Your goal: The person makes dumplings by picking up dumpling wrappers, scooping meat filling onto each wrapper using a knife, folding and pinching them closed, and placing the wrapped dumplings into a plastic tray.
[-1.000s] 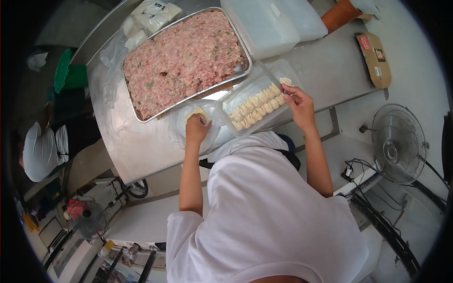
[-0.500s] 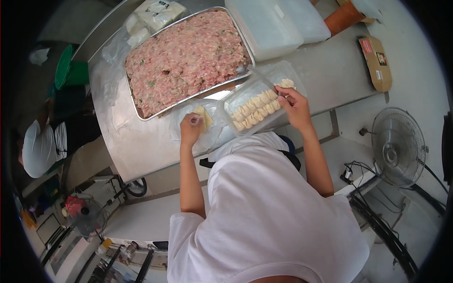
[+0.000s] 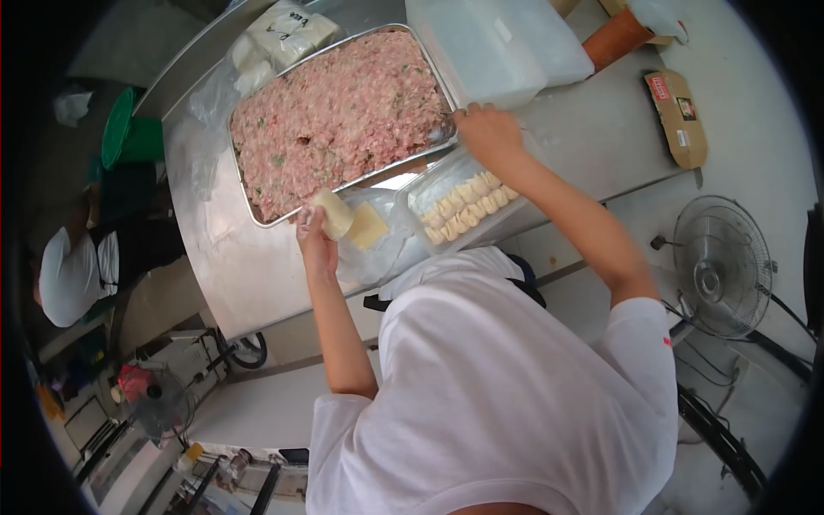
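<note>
My left hand (image 3: 318,240) pinches a thin pale dough wrapper (image 3: 333,215), held up beside the near edge of the meat tray. Below and to its right, another yellowish square wrapper (image 3: 369,227) lies on clear plastic sheeting (image 3: 386,249). My right hand (image 3: 493,137) is at the tray's right corner, fingers curled; what they grip is hidden. Minced meat with green bits (image 3: 335,112) fills the metal tray (image 3: 343,186). Under my right forearm, a clear plastic container (image 3: 414,190) holds rows of folded dumplings (image 3: 463,206), partly covered by the arm.
Stacked translucent tubs (image 3: 481,56) stand behind the tray, with plastic-wrapped packs (image 3: 287,34) at its far left. A cardboard piece (image 3: 676,118) lies at the table's right end. A fan (image 3: 721,266) stands right; a green bin (image 3: 130,133) and another person (image 3: 73,275) are left.
My right hand has moved from the dumpling container up to the tray's corner. My left hand has shifted left and lifted a wrapper off the sheeting.
</note>
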Demonstrator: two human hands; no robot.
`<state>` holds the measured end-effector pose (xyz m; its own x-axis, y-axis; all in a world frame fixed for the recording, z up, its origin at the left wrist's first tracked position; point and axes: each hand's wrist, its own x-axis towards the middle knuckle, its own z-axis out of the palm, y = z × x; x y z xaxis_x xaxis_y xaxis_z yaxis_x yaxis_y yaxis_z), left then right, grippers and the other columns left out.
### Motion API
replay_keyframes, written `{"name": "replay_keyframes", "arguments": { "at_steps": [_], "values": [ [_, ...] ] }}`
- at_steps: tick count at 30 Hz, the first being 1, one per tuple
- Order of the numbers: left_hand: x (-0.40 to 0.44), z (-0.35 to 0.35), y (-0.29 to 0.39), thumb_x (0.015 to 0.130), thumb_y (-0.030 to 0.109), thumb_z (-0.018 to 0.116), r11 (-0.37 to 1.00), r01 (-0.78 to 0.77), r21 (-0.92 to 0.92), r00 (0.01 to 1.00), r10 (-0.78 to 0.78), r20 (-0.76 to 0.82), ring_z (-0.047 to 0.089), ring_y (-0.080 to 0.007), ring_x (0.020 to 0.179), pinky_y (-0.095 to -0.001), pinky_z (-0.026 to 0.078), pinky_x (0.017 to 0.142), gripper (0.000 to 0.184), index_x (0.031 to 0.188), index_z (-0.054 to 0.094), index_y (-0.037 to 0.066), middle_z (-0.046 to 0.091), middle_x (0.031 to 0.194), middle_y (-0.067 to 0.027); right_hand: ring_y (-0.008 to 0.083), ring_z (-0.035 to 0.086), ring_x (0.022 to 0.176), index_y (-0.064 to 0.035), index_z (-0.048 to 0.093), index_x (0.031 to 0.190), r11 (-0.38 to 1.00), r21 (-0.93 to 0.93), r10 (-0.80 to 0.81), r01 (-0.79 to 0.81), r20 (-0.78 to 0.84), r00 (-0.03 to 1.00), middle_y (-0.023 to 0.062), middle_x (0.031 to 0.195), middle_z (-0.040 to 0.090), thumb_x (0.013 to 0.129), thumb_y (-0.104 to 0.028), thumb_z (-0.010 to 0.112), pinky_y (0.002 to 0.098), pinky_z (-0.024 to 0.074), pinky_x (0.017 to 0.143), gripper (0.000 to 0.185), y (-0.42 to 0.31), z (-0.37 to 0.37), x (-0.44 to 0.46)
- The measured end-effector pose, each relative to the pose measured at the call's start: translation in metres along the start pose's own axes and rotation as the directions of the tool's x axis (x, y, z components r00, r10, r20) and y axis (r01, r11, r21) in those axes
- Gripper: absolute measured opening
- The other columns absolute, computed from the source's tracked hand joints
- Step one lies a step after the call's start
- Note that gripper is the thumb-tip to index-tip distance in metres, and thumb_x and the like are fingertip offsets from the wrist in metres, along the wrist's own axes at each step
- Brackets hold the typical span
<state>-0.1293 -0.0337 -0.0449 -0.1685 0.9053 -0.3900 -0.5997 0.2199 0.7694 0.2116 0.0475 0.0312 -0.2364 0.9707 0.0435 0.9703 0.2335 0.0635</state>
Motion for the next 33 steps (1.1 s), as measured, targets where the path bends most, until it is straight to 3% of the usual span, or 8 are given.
{"name": "replay_keyframes", "arguments": {
  "at_steps": [2,7,11,13,20,29,31,33],
  "values": [
    [-0.004,0.005,-0.008,0.093,0.004,0.062,0.999,0.033,0.019,0.999,-0.033,0.039,0.066,-0.0166,0.1,-0.029,0.055,0.086,0.027,0.118,0.052,0.003,0.065,0.112,-0.0087,0.0249,0.069,0.082,-0.0079,0.07,0.087,0.996,-0.069,-0.056,0.051,-0.062,0.997,0.0089,0.084,0.067,0.082,-0.011,0.058,0.0379,0.054,0.065,0.014,-0.007,0.013,0.007],
    [-0.02,0.01,-0.015,0.092,0.005,0.061,0.997,0.08,-0.005,0.996,-0.08,-0.042,0.065,-0.0179,0.098,-0.0312,0.054,0.088,0.022,0.113,0.054,0.002,0.064,0.106,-0.009,0.0234,0.07,0.082,-0.0092,0.074,0.076,0.888,-0.094,-0.418,0.45,0.244,0.875,0.009,0.082,0.071,0.078,-0.01,0.062,0.0364,0.0545,0.068,0.012,-0.015,0.004,0.024],
    [-0.032,0.021,-0.019,0.092,0.004,0.053,0.993,0.095,-0.07,0.99,-0.101,-0.096,0.062,-0.0221,0.105,-0.0353,0.053,0.093,0.023,0.116,0.053,0.0,0.061,0.112,-0.0119,0.0271,0.071,0.084,-0.0058,0.073,0.08,0.887,-0.051,-0.426,0.459,0.29,0.857,0.0117,0.084,0.07,0.08,-0.008,0.061,0.0391,0.0548,0.071,0.013,-0.005,-0.015,0.033],
    [-0.03,0.018,-0.029,0.091,0.003,0.049,0.985,0.107,-0.132,0.985,-0.124,-0.122,0.06,-0.0263,0.11,-0.0384,0.051,0.097,0.028,0.119,0.051,0.0,0.058,0.117,-0.0141,0.0313,0.069,0.091,-0.0053,0.073,0.089,0.958,0.103,-0.286,0.267,0.347,0.893,0.0152,0.092,0.07,0.082,-0.009,0.06,0.0419,0.0546,0.077,0.015,0.008,-0.022,0.038],
    [-0.018,0.033,-0.04,0.093,0.007,0.049,0.973,0.149,-0.173,0.98,-0.168,-0.102,0.057,-0.0307,0.116,-0.0417,0.047,0.102,0.035,0.127,0.047,-0.004,0.056,0.124,-0.0166,0.0325,0.066,0.097,-0.0097,0.071,0.103,0.932,0.363,-0.177,0.027,0.388,0.905,0.0142,0.105,0.069,0.086,-0.015,0.059,0.0439,0.0527,0.084,0.021,0.038,-0.014,0.025],
    [-0.008,0.076,-0.04,0.093,0.007,0.044,0.986,0.104,-0.129,0.993,-0.11,-0.036,0.059,-0.0318,0.113,-0.046,0.051,0.099,0.039,0.131,0.046,-0.001,0.057,0.123,-0.0174,0.0237,0.068,0.078,-0.0022,0.069,0.105,0.537,0.833,-0.292,-0.13,0.328,0.898,0.0099,0.08,0.07,0.089,-0.017,0.058,0.037,0.0508,0.079,0.024,0.031,-0.013,0.0],
    [-0.012,0.098,-0.036,0.1,0.016,0.036,0.959,0.149,-0.242,0.989,-0.144,0.037,0.056,-0.0337,0.117,-0.0506,0.048,0.101,0.037,0.132,0.044,-0.001,0.055,0.125,-0.0182,0.0165,0.058,0.071,-0.0029,0.068,0.109,0.288,0.942,-0.197,-0.172,0.234,0.952,0.0102,0.079,0.066,0.09,-0.006,0.057,0.0318,0.0455,0.064,0.022,0.015,-0.017,-0.021],
    [-0.019,0.128,-0.027,0.102,0.02,0.032,0.94,0.168,-0.298,0.986,-0.165,0.036,0.055,-0.0339,0.118,-0.0521,0.048,0.101,0.039,0.132,0.044,-0.002,0.054,0.126,-0.0182,0.0188,0.059,0.074,-0.0065,0.068,0.112,0.413,0.911,-0.136,-0.001,0.062,0.989,0.0095,0.083,0.064,0.089,-0.004,0.057,0.0322,0.0466,0.066,0.025,-0.008,-0.017,-0.042]
  ]
}}
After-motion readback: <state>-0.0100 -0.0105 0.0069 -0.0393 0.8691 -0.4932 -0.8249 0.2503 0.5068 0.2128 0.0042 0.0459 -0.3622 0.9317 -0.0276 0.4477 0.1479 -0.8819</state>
